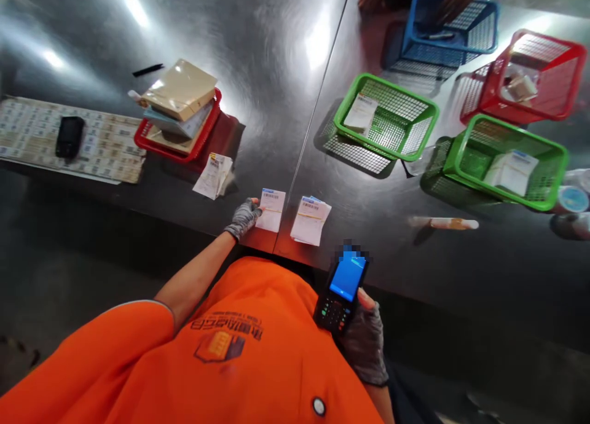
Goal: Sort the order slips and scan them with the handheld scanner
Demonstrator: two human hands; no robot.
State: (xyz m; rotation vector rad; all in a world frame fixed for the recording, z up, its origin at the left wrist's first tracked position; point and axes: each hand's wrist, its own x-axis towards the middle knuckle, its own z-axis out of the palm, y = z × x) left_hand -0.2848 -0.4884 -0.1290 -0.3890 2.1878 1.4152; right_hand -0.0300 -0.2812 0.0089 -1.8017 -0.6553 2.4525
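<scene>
My left hand (pixel 246 219), in a grey fingerless glove, is closed on the left edge of a white printed slip (pixel 271 218) with a barcode at its top. Whether more slips lie beneath it I cannot tell. Just right of it, a stack of similar slips (pixel 310 227) lies on the metal table with a band across it. My right hand (pixel 366 335), gloved alike, grips a black handheld barcode scanner (pixel 338 292) near the table's front edge. The scanner's blue screen is lit and its keypad faces up.
Left are a red basket (pixel 173 152) of boxes, loose slips (pixel 213 177), a pen (pixel 148 70) and a black device (pixel 70 136) on a label-covered board (pixel 106 142). Right stand green baskets (pixel 387 147), a red basket (pixel 555 40) and a blue basket (pixel 491 27) with another person's hand (pixel 461 0) over it. A marker (pixel 454 223) lies nearer.
</scene>
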